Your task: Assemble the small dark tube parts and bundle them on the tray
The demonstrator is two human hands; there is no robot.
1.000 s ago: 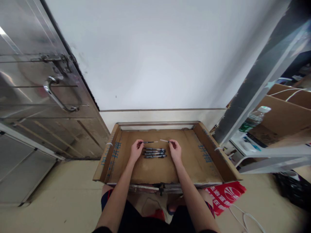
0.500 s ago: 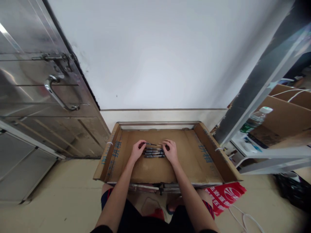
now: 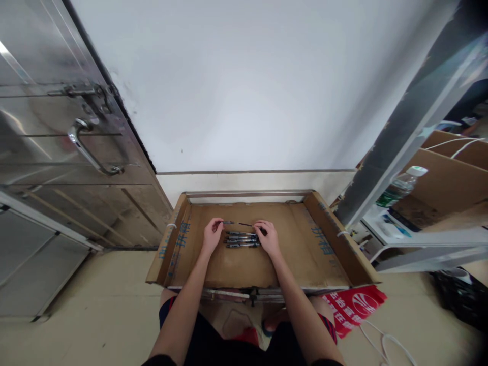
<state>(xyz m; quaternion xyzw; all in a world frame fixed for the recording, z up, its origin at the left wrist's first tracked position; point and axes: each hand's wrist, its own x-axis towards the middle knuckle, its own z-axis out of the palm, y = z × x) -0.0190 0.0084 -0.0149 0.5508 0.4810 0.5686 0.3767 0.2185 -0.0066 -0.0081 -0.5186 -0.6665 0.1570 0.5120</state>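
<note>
My left hand (image 3: 213,235) is closed in a pinch on a short dark pen piece (image 3: 229,222), which points right. A thin dark stick, which looks like a pen refill (image 3: 244,224), runs leftward from the pinched fingers of my right hand (image 3: 267,238). The two pieces are nearly in line, with a small gap between their ends. Just below them, several dark and clear pens (image 3: 241,240) lie side by side on the cardboard. The right fingers are close to the right ends of these pens and hide part of them.
The pens lie in a shallow cardboard tray (image 3: 335,239) with raised sides. A white wall stands behind it, a metal door (image 3: 125,203) at left. On the right are a post (image 3: 396,137) and a shelf with a plastic bottle (image 3: 404,185). A red printed sheet (image 3: 354,310) hangs below the tray.
My left hand has moved slightly left and up with its pen piece. A thin dark stick now shows clearly from my right hand, with a gap between the two pieces. The lying pens stay put.
</note>
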